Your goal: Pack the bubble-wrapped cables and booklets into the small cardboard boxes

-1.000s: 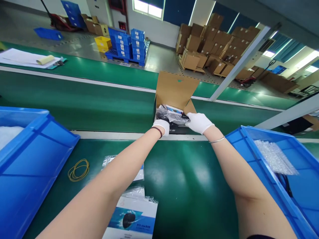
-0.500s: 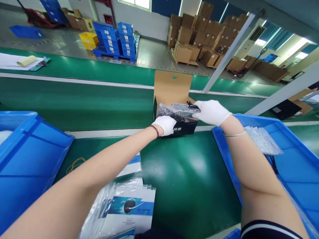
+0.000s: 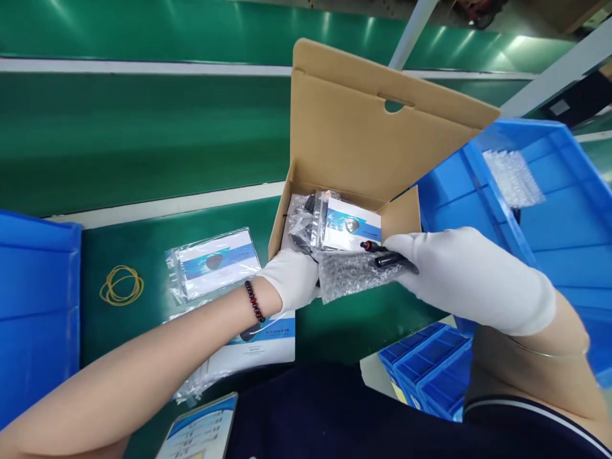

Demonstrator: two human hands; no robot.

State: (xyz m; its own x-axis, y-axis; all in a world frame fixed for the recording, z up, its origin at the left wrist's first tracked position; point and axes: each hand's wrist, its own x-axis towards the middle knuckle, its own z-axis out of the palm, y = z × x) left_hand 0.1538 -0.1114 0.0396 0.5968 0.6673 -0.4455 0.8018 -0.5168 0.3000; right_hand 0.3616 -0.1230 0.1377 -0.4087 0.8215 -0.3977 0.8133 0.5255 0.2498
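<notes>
An open cardboard box (image 3: 351, 127), its lid raised, lies tilted towards me above the bench. My left hand (image 3: 291, 280), in a white glove, grips its front left edge; the fingertips are hidden. In my gloved right hand (image 3: 430, 264) is a bubble-wrap bag (image 3: 351, 274) at the box's front edge. Black cable ends (image 3: 382, 252), one with a red ring, stick out beside my right fingers. Inside the box lie a plastic-bagged leaflet (image 3: 352, 224) with a blue-and-white print and a clear plastic packet (image 3: 301, 220) with dark parts.
Bagged leaflets (image 3: 215, 262) and yellow rubber bands (image 3: 122, 285) lie on the green bench at left. Blue bins stand on the left (image 3: 38, 319) and right (image 3: 564, 236), the right one holding bubble-wrap bags (image 3: 514, 178). More blue crates (image 3: 430, 366) stand below the bench edge.
The box has come closer to me and tipped, so its inside shows. The bubble-wrap bag has moved from above the contents to the front edge, still in my right hand. My view has dropped.
</notes>
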